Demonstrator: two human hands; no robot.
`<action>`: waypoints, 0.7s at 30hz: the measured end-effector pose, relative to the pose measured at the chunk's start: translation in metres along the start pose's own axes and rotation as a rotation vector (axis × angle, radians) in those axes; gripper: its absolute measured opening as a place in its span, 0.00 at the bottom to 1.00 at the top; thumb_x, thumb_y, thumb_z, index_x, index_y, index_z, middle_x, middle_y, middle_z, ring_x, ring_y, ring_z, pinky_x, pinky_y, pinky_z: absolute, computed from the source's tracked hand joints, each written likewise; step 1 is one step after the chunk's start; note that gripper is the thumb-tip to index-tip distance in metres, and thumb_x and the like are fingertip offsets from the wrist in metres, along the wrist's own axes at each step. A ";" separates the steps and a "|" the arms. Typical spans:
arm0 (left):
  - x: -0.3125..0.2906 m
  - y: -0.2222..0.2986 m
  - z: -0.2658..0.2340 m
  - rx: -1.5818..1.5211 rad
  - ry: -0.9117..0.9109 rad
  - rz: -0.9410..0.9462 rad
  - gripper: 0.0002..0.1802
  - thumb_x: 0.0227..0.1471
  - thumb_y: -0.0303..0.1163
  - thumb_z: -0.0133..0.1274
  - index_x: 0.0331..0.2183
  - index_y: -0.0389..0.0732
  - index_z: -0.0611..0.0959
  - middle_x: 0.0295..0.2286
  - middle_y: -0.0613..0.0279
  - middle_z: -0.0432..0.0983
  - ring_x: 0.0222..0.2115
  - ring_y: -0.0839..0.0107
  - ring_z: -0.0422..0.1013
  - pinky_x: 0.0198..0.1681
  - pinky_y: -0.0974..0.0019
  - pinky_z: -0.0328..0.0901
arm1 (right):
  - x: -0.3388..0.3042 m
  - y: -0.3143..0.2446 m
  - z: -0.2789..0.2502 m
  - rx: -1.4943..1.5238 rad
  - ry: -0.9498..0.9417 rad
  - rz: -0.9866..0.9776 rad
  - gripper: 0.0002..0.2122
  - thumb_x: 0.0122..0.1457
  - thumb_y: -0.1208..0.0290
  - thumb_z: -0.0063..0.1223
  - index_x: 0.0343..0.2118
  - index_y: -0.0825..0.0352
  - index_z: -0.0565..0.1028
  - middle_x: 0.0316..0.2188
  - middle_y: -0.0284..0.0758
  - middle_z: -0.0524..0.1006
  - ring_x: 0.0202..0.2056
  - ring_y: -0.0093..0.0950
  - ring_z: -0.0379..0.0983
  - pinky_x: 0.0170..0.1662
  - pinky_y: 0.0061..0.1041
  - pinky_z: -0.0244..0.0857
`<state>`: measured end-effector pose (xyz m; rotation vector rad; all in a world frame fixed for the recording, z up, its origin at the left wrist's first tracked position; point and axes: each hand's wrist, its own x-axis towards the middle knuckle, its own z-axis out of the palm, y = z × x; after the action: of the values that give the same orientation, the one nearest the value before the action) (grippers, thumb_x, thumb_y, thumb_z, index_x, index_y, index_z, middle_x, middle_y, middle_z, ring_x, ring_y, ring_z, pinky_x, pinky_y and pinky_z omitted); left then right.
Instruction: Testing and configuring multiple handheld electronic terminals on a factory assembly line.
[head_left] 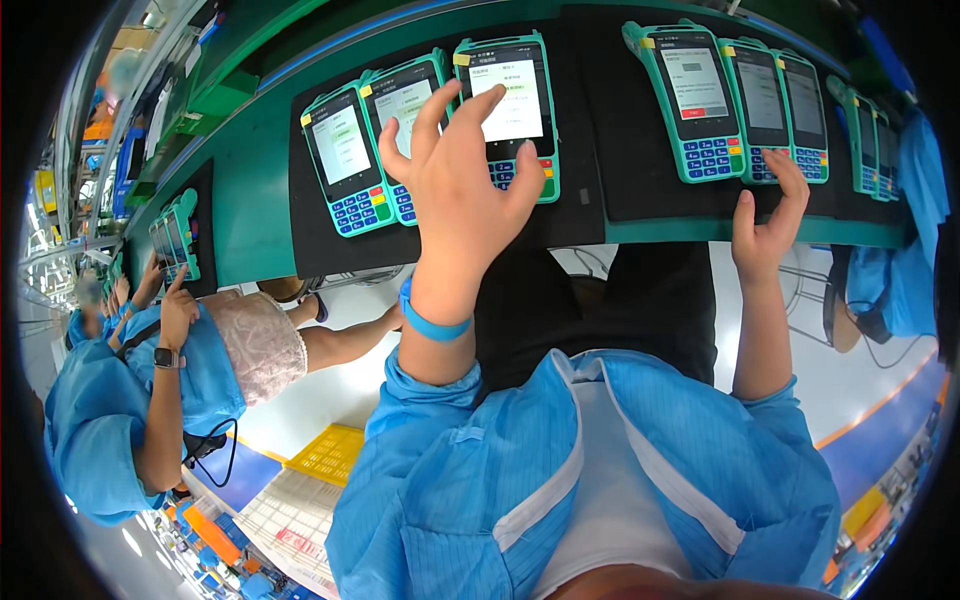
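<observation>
The blue smock's open collar (pixel 590 440) fills six o'clock. Above it the left hand (pixel 462 180), fingers spread, holds nothing and hovers over a green payment terminal (pixel 508 112) at eleven o'clock. The right hand (pixel 768 215), open too, touches another terminal's keypad (pixel 768 165) at one o'clock (light, single taps probably work best).

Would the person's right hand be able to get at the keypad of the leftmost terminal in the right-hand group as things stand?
Probably yes. The right hand rests at the mat's edge below the neighbouring terminal, and nothing lies between it and the leftmost terminal's keypad, just to its left.
</observation>
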<state>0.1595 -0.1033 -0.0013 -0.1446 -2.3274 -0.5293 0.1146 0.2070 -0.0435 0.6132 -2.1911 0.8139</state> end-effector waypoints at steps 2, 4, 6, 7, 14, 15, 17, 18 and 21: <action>0.007 -0.003 0.003 0.031 -0.011 0.024 0.24 0.40 0.35 0.59 0.44 0.41 0.79 0.34 0.62 0.77 0.52 0.58 0.66 0.58 0.39 0.40 | 0.000 0.000 0.000 0.012 0.005 -0.002 0.22 0.46 0.80 0.52 0.48 0.69 0.70 0.48 0.40 0.73 0.53 0.39 0.65 0.58 0.36 0.53; 0.011 -0.004 0.006 0.043 -0.049 0.040 0.25 0.41 0.35 0.59 0.44 0.40 0.78 0.31 0.61 0.77 0.52 0.58 0.65 0.58 0.37 0.40 | 0.000 0.000 0.000 0.007 0.002 -0.001 0.22 0.46 0.81 0.52 0.48 0.69 0.69 0.48 0.40 0.73 0.53 0.40 0.66 0.58 0.36 0.53; 0.014 -0.002 0.010 0.048 -0.080 0.041 0.25 0.41 0.35 0.59 0.44 0.41 0.78 0.30 0.61 0.77 0.53 0.58 0.64 0.58 0.37 0.40 | 0.000 0.001 0.000 0.006 0.002 -0.001 0.22 0.45 0.81 0.52 0.48 0.69 0.69 0.47 0.40 0.73 0.53 0.40 0.66 0.58 0.36 0.54; 0.015 -0.002 0.012 0.049 -0.098 0.039 0.25 0.41 0.35 0.59 0.44 0.41 0.78 0.30 0.60 0.77 0.53 0.58 0.64 0.58 0.36 0.40 | 0.000 0.001 0.000 0.008 0.004 -0.003 0.22 0.45 0.81 0.52 0.48 0.69 0.69 0.47 0.40 0.73 0.53 0.40 0.66 0.58 0.37 0.54; 0.005 -0.011 -0.004 0.090 0.008 -0.052 0.24 0.42 0.34 0.58 0.45 0.42 0.77 0.37 0.66 0.78 0.55 0.60 0.62 0.59 0.37 0.38 | 0.000 0.003 -0.001 0.003 0.000 -0.007 0.22 0.45 0.81 0.51 0.47 0.70 0.69 0.47 0.40 0.73 0.53 0.40 0.66 0.58 0.37 0.54; 0.003 -0.015 -0.009 0.115 0.016 -0.082 0.23 0.43 0.34 0.58 0.45 0.42 0.77 0.39 0.66 0.78 0.56 0.60 0.62 0.59 0.37 0.37 | 0.000 0.003 -0.001 0.002 -0.001 -0.011 0.22 0.45 0.81 0.51 0.47 0.70 0.69 0.47 0.40 0.73 0.52 0.40 0.66 0.58 0.36 0.54; 0.000 -0.025 -0.018 0.162 0.041 -0.143 0.23 0.43 0.33 0.57 0.45 0.42 0.76 0.43 0.67 0.77 0.57 0.61 0.61 0.60 0.37 0.37 | 0.000 0.003 -0.001 -0.003 0.001 -0.018 0.22 0.45 0.81 0.51 0.47 0.70 0.69 0.47 0.40 0.73 0.52 0.40 0.66 0.57 0.36 0.54; -0.002 -0.028 -0.021 0.178 0.015 -0.164 0.23 0.44 0.33 0.57 0.45 0.42 0.75 0.45 0.66 0.76 0.58 0.61 0.60 0.60 0.36 0.36 | 0.000 0.003 -0.001 -0.002 0.000 -0.019 0.22 0.45 0.81 0.51 0.47 0.70 0.69 0.47 0.40 0.73 0.52 0.40 0.66 0.57 0.36 0.54; -0.003 -0.035 -0.017 0.194 -0.016 -0.191 0.22 0.45 0.34 0.57 0.45 0.43 0.76 0.44 0.66 0.77 0.58 0.61 0.60 0.60 0.36 0.35 | -0.001 0.004 -0.001 0.004 0.000 -0.022 0.21 0.46 0.81 0.51 0.48 0.70 0.69 0.47 0.41 0.73 0.53 0.40 0.66 0.57 0.36 0.54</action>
<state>0.1638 -0.1421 -0.0037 0.1679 -2.4070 -0.3921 0.1132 0.2103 -0.0447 0.6383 -2.1791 0.8076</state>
